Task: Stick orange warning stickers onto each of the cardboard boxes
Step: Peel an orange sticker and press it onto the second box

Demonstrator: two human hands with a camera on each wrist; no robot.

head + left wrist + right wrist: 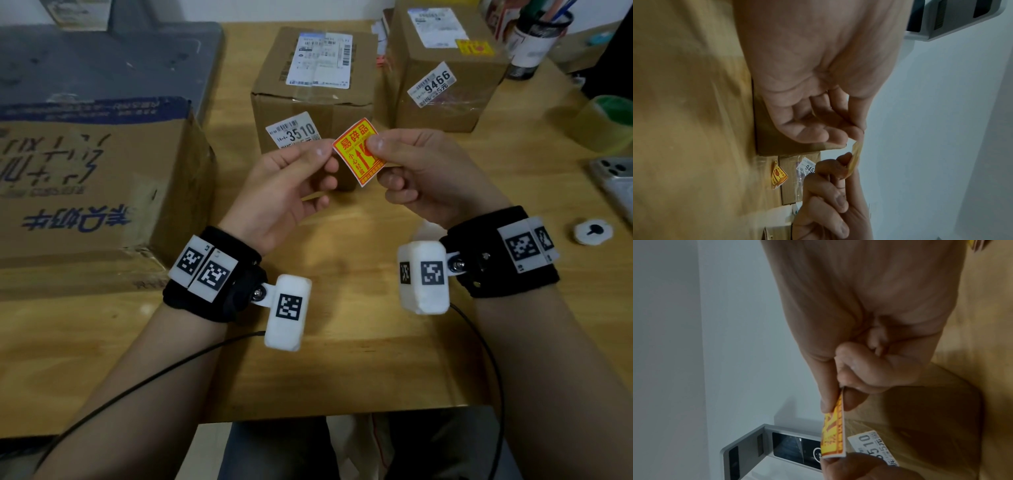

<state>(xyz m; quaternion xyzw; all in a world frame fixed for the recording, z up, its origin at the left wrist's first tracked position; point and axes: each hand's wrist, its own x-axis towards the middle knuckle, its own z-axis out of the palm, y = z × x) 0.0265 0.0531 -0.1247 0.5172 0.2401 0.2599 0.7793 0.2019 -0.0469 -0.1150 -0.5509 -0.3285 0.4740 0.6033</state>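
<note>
An orange and yellow warning sticker (pixel 358 151) hangs in the air above the table, held by both hands. My left hand (pixel 301 171) pinches its left corner; my right hand (pixel 407 161) pinches its right side between thumb and forefinger. The right wrist view shows the sticker (pixel 835 433) edge-on; in the left wrist view the sticker (pixel 855 155) is a thin strip. Just behind it stands a cardboard box (pixel 315 99) labelled 3510. Another box (pixel 445 68) labelled 9466, at back right, bears an orange-yellow sticker (pixel 474 47) on its top. A large box (pixel 92 185) lies at left.
A roll of tape (pixel 606 123) and a phone (pixel 616 185) lie at the right edge. A pen cup (pixel 537 37) stands at back right. A small white round piece (pixel 593 232) lies by my right wrist. Another sticker (pixel 779 175) shows beside the boxes in the left wrist view.
</note>
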